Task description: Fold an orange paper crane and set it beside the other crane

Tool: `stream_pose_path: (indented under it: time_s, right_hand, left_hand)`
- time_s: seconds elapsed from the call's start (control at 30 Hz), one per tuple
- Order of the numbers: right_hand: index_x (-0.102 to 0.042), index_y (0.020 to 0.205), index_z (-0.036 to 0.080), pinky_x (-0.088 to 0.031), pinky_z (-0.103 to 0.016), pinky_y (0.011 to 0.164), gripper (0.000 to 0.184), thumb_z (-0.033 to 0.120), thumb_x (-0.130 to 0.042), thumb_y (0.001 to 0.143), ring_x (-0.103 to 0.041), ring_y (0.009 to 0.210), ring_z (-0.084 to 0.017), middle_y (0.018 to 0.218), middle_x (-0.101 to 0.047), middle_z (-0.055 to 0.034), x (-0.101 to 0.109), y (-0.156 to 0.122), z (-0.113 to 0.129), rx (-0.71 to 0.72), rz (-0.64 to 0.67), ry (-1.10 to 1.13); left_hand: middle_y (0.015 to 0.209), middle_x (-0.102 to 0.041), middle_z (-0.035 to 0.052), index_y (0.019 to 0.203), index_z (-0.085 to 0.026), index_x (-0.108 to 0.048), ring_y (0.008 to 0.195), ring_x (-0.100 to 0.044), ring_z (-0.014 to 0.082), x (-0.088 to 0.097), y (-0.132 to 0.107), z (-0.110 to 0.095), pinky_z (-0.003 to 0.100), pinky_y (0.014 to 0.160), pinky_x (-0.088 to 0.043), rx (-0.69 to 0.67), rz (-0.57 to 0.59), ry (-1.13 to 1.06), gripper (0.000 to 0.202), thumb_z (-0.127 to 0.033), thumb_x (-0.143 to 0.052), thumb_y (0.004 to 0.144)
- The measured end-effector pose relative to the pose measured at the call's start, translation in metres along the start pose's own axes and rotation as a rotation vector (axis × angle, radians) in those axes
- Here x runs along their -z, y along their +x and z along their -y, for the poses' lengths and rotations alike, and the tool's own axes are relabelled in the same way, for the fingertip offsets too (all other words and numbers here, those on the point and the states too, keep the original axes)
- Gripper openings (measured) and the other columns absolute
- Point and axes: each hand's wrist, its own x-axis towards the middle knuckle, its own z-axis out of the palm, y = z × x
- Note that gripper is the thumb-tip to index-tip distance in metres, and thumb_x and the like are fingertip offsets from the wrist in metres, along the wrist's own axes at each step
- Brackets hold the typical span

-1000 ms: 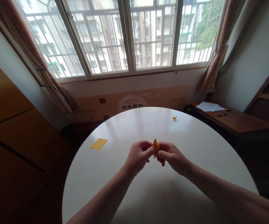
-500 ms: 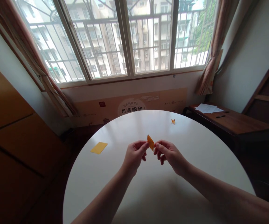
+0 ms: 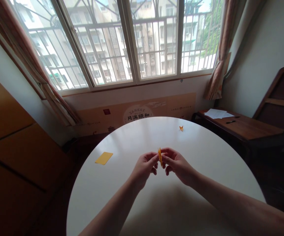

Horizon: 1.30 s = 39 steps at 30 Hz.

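Observation:
Between my two hands, above the middle of the round white table (image 3: 102, 196), is a small piece of folded yellow-orange paper (image 3: 160, 157), seen nearly edge-on. My left hand (image 3: 145, 167) pinches it from the left with thumb and fingers. From the right, my right hand (image 3: 177, 164) grips it too, thumb against its near face. Some fingertips are hidden behind the paper and the hands. A flat yellow sheet of paper (image 3: 104, 158) lies on the table to the left. Farther back on the right stands a small orange folded paper figure (image 3: 181, 128).
Beyond the table on the right, a low wooden table (image 3: 257, 127) bears white papers (image 3: 217, 113) and a dark pen (image 3: 230, 122). Orange-brown cabinets (image 3: 11, 157) stand at left. A barred window (image 3: 154, 46) with tied curtains (image 3: 219, 65) is ahead.
The folded paper has turned from showing its face to nearly edge-on. My right hand has moved left and in, closing on it more fully. The view has shifted slightly.

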Motion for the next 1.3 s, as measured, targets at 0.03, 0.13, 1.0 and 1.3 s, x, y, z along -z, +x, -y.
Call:
stream_pose_path:
  time_s: [0.03,0.13,1.0,1.3]
  right_hand:
    - [-0.067,0.102,0.020,-0.046,-0.020,0.047,0.040,0.047,-0.080,0.075,-0.055,0.063,-0.013,0.070,-0.060,0.0012,0.000,0.000,0.000,0.002,0.000,-0.003]
    - [-0.067,0.101,0.020,-0.045,-0.020,0.046,0.041,0.045,-0.083,0.073,-0.053,0.060,-0.011,0.071,-0.061,0.0014,0.000,0.000,0.001,0.018,-0.002,-0.018]
    - [-0.064,0.080,0.016,-0.043,-0.022,0.049,0.031,0.044,-0.075,0.073,-0.055,0.067,-0.014,0.073,-0.062,-0.0025,0.000,0.003,0.003,-0.071,-0.100,-0.175]
    - [-0.066,0.083,0.015,-0.047,-0.024,0.050,0.032,0.045,-0.074,0.076,-0.062,0.068,-0.016,0.074,-0.067,-0.0043,0.000,0.000,0.004,-0.058,-0.034,-0.173]
  left_hand:
    - [0.061,-0.054,-0.0006,0.077,-0.012,-0.069,0.052,-0.044,0.0078,0.000,0.000,0.000,0.019,0.046,-0.036,0.014,0.014,-0.001,0.043,-0.053,-0.078,0.071]
    - [0.067,-0.057,0.0010,0.081,-0.012,-0.069,0.056,-0.046,0.0087,0.000,-0.001,0.000,0.019,0.047,-0.037,0.049,0.043,-0.001,0.043,-0.052,-0.079,0.069]
    - [0.066,-0.067,0.0074,0.087,-0.009,-0.073,0.057,-0.057,0.0146,0.004,0.005,0.011,0.021,0.042,-0.047,-0.144,-0.161,0.327,0.037,-0.044,-0.070,0.076]
    - [0.065,-0.064,0.0053,0.084,-0.011,-0.075,0.060,-0.053,0.0131,0.005,0.003,0.000,0.018,0.041,-0.043,-0.020,-0.123,0.105,0.038,-0.046,-0.077,0.070]
